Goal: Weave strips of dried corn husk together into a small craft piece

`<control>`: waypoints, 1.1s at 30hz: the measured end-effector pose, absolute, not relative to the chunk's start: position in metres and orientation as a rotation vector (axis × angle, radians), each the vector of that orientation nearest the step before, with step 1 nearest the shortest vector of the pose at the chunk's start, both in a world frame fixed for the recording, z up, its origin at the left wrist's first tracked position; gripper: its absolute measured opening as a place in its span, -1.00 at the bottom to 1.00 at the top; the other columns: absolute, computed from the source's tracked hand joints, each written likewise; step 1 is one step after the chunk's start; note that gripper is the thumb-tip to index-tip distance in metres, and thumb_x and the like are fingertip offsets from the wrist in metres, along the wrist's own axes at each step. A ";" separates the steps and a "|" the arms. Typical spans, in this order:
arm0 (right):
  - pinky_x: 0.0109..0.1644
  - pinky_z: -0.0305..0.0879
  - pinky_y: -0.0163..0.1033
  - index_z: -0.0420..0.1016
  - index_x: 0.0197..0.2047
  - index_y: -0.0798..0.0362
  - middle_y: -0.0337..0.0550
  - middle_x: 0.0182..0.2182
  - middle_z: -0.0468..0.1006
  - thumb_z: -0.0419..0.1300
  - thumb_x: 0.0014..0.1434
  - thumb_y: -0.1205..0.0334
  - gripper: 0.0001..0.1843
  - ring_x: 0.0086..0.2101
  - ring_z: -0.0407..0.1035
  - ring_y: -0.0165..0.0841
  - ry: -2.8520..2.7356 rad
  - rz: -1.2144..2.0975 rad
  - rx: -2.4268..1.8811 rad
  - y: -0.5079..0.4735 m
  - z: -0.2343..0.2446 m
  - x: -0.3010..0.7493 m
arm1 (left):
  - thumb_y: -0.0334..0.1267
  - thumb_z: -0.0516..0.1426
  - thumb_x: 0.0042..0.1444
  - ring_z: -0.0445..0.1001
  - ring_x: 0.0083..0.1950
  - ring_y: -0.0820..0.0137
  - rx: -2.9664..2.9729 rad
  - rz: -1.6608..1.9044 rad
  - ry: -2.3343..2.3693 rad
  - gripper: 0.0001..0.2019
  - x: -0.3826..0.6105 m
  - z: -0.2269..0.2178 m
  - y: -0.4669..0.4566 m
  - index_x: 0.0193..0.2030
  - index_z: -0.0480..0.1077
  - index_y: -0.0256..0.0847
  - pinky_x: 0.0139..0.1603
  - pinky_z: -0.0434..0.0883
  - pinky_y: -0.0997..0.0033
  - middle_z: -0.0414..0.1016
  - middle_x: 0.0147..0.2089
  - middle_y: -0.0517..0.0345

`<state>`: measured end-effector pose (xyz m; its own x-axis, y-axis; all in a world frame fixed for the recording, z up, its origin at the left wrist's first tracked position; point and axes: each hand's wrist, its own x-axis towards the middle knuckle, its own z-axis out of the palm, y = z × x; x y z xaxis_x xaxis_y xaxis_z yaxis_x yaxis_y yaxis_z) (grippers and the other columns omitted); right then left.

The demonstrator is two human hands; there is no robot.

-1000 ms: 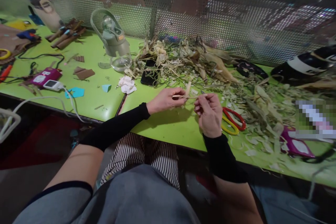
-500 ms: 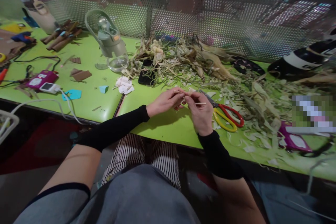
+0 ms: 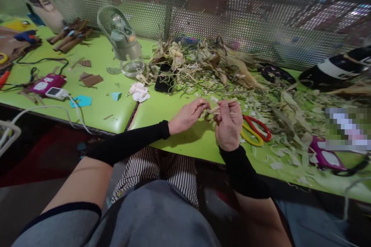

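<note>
Over the front of the green table, my left hand (image 3: 189, 116) pinches one end of a thin, pale strip of dried husk (image 3: 213, 111). Closed on the same strip a little to the right is my right hand (image 3: 228, 125), with a pale end poking out past its fingers. The strip looks twisted between the two hands; its ends inside the fingers are hidden. Scissors (image 3: 256, 128) with one red and one yellow handle lie just right of my right hand, their blades covered by it. Behind both hands spreads a heap of dried husks (image 3: 199, 65).
A black phone (image 3: 164, 81) lies against the heap, near a crumpled tissue (image 3: 139, 92) and a clear bottle with a green lid (image 3: 123, 42). Purple boxes with cables sit left (image 3: 48, 84) and right (image 3: 326, 154). A perforated metal screen (image 3: 145, 15) closes off the back.
My hands have moved apart, the right one shifting slightly right and turning. More of the strip shows between them, and the right hand now covers the scissor blades.
</note>
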<state>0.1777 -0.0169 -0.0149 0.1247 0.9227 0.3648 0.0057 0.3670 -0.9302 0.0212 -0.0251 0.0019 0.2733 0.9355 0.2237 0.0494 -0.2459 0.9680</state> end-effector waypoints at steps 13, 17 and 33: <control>-0.28 0.29 -0.22 0.58 -0.36 -0.04 -0.24 -0.38 0.54 0.39 0.27 -0.14 -0.64 -0.37 0.38 -0.38 -1.494 0.700 -1.071 -0.019 -0.011 0.188 | 0.00 0.23 0.36 0.43 -0.35 0.49 1.589 0.948 0.890 -0.67 0.010 -0.010 -0.019 0.02 0.41 -0.24 -0.24 0.37 0.44 0.47 -0.35 0.25; -0.22 0.34 -0.19 0.60 -0.36 -0.04 -0.24 -0.38 0.56 0.39 0.28 -0.11 -0.67 -0.35 0.41 -0.34 -1.493 0.717 -1.070 -0.020 -0.009 0.188 | -0.06 0.15 0.43 0.42 -0.40 0.54 1.559 0.881 0.863 -0.74 0.008 -0.004 -0.020 -0.15 0.39 -0.24 -0.27 0.38 0.48 0.50 -0.39 0.24; 0.30 0.27 0.27 0.70 -0.16 -0.14 -0.06 -0.02 0.65 0.37 0.30 -0.03 -0.81 0.08 0.49 -0.03 -1.928 0.297 -1.049 -0.010 -0.005 0.197 | -0.29 0.12 0.40 0.45 -0.38 0.50 1.536 0.706 0.978 -0.75 0.018 -0.002 -0.023 -0.36 0.40 -0.26 -0.22 0.38 0.45 0.53 -0.42 0.20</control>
